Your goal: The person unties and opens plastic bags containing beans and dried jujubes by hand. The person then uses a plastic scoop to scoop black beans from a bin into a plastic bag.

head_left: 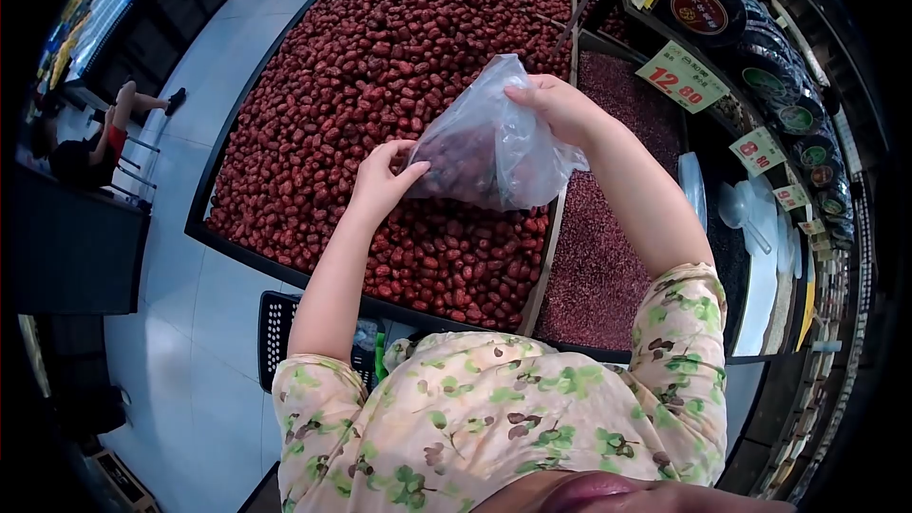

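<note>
A clear plastic bag (518,147) with red dates in its lower part hangs between my hands, above a big heap of red dates (351,66). My right hand (553,106) pinches the bag near its top right side. At the bag's lower left, my left hand (388,174) has its thumb and fingers closed on the plastic. The dates inside look blurred through the film.
Right of the dates is a bin of small dark red grains (594,256), with price signs (682,76) and dark round packages behind. A scoop (744,214) lies farther right. A black basket (275,337) is below left. A seated person (90,152) is at far left.
</note>
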The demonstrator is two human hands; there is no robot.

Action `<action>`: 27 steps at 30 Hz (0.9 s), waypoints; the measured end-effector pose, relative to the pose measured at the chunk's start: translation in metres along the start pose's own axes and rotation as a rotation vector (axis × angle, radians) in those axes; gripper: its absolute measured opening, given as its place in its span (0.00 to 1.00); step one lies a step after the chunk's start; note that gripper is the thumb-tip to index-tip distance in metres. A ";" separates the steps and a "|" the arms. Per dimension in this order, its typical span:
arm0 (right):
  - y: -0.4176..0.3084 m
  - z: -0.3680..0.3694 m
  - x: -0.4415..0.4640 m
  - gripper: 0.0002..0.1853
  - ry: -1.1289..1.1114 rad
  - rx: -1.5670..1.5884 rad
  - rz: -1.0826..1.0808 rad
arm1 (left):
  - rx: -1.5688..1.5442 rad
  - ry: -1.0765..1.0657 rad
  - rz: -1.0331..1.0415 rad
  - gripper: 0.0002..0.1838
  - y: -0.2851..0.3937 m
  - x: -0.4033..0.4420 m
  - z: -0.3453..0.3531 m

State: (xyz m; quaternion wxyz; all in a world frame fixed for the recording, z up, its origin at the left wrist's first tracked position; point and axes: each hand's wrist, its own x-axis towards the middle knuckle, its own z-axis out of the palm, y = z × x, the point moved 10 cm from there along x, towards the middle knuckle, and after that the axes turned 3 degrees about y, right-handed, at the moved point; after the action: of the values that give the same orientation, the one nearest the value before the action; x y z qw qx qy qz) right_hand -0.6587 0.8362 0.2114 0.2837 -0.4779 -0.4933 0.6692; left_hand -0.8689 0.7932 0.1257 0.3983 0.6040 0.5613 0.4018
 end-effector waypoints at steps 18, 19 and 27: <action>-0.074 -0.039 0.020 0.13 0.098 -0.096 -0.257 | 0.313 0.540 0.634 0.03 0.084 -0.036 -0.042; -0.080 -0.052 0.019 0.14 0.138 -0.060 -0.249 | 0.343 0.571 0.675 0.04 0.100 -0.035 -0.051; -0.066 -0.123 0.030 0.12 0.395 0.143 -0.277 | 0.535 0.683 0.949 0.04 0.218 -0.016 -0.099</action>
State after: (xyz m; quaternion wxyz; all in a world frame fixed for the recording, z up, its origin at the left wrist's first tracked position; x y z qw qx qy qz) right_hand -0.5626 0.9330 0.2551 0.4968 -0.5059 -0.4405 0.5507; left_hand -0.8840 0.7684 0.3637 -0.1885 0.7030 0.4093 0.5502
